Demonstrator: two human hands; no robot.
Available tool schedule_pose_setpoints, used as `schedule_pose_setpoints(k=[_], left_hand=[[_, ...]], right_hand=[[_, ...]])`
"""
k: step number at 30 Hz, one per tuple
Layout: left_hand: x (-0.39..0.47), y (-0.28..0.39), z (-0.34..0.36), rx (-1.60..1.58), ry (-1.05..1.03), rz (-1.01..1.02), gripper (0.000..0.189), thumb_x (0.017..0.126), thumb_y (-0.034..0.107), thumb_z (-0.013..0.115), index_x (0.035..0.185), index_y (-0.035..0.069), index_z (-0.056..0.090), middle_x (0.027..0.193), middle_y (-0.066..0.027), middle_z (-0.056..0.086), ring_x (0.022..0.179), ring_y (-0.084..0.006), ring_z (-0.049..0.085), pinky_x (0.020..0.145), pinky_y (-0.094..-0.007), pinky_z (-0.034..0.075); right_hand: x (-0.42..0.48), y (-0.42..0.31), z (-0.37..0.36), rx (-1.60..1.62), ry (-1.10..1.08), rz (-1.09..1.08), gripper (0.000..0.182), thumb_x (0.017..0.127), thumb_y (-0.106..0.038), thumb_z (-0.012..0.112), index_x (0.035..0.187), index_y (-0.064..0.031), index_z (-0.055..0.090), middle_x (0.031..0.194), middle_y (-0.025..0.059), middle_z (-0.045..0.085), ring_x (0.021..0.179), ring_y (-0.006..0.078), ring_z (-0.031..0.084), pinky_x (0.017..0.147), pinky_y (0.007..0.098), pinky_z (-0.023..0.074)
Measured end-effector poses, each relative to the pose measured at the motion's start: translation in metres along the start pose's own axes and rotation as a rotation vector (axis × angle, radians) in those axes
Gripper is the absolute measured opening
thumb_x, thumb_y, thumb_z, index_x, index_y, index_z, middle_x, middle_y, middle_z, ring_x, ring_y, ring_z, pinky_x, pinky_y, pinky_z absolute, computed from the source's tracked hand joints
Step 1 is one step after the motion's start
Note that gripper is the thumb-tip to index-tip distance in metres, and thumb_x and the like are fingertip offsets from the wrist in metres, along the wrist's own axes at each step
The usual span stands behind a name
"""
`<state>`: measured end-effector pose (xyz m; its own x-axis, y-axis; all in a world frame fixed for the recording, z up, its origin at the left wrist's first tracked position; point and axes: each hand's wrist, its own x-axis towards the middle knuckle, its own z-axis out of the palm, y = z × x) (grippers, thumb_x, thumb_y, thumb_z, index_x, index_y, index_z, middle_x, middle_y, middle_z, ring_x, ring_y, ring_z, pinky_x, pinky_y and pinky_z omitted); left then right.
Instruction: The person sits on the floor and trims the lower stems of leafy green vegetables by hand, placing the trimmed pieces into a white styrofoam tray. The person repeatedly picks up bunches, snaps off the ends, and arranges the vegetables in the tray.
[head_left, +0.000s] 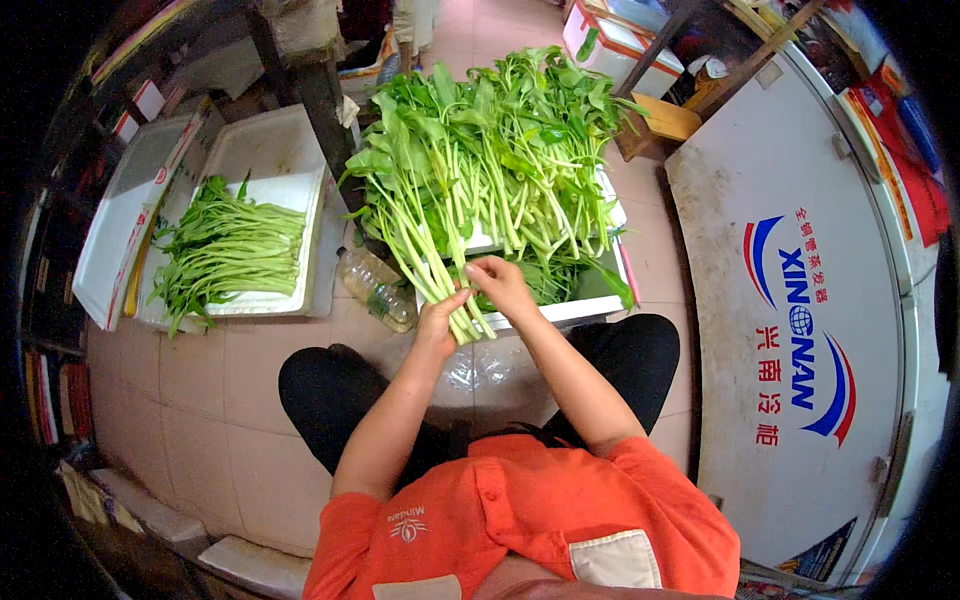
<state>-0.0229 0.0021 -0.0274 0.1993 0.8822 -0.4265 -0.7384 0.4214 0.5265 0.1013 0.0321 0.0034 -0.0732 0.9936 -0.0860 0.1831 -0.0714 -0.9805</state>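
Note:
My left hand is wrapped around the lower stems of a bunch of leafy greens, apparently water spinach, whose cut ends point toward me. Against the same stems, the thumb and fingertips of my right hand pinch at a stem, just above the left hand. Behind the bunch, a large heap of the same greens lies with its leaves pointing away. It rests over a white foam box that holds more leaves, and the heap hides most of what supports it.
Left of me, a foam box holds a row of greens. A plastic bottle lies on the tiled floor between the boxes. A white chest freezer stands close on my right. Dark posts rise behind the left box.

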Motion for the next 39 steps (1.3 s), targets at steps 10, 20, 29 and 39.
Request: schedule_pose_setpoints(k=[10, 20, 29, 39], left_hand=[[0.006, 0.000, -0.007, -0.010, 0.099, 0.074, 0.027, 0.074, 0.005, 0.059, 0.100, 0.002, 0.050, 0.084, -0.0058, 0.055, 0.073, -0.0158, 0.055, 0.066, -0.0284, 0.046], [0.004, -0.001, -0.013, -0.067, 0.093, 0.007, 0.034, 0.068, -0.001, 0.064, 0.099, 0.001, 0.050, 0.087, -0.0054, 0.054, 0.078, -0.0178, 0.054, 0.069, -0.0292, 0.044], [-0.003, -0.006, -0.011, -0.037, 0.125, 0.027, 0.030, 0.072, 0.002, 0.061, 0.100, -0.001, 0.052, 0.087, -0.0069, 0.056, 0.075, -0.0168, 0.055, 0.067, -0.0282, 0.045], [-0.017, 0.013, -0.003, -0.119, -0.004, -0.076, 0.027, 0.076, 0.012, 0.051, 0.098, -0.003, 0.051, 0.073, -0.0091, 0.056, 0.058, -0.0165, 0.053, 0.054, -0.0268, 0.046]], right_hand=[[-0.006, 0.025, 0.024, -0.179, 0.297, -0.195, 0.020, 0.076, -0.016, 0.061, 0.066, 0.0001, 0.053, 0.058, -0.0001, 0.049, 0.052, 0.0052, 0.041, 0.047, 0.0213, 0.0345], [0.021, 0.019, 0.028, -0.057, 0.257, -0.075, 0.016, 0.075, -0.012, 0.062, 0.069, 0.0009, 0.056, 0.058, 0.0011, 0.052, 0.051, 0.0064, 0.044, 0.045, 0.0224, 0.0357], [-0.012, 0.022, 0.034, -0.120, 0.444, -0.151, 0.017, 0.076, -0.012, 0.061, 0.067, 0.0011, 0.053, 0.056, 0.0016, 0.050, 0.051, 0.0064, 0.042, 0.046, 0.0221, 0.0361], [0.038, 0.003, 0.018, 0.622, 0.125, 0.234, 0.019, 0.081, -0.010, 0.050, 0.097, -0.0004, 0.054, 0.068, 0.0012, 0.052, 0.053, 0.0077, 0.045, 0.044, 0.0197, 0.0364]])
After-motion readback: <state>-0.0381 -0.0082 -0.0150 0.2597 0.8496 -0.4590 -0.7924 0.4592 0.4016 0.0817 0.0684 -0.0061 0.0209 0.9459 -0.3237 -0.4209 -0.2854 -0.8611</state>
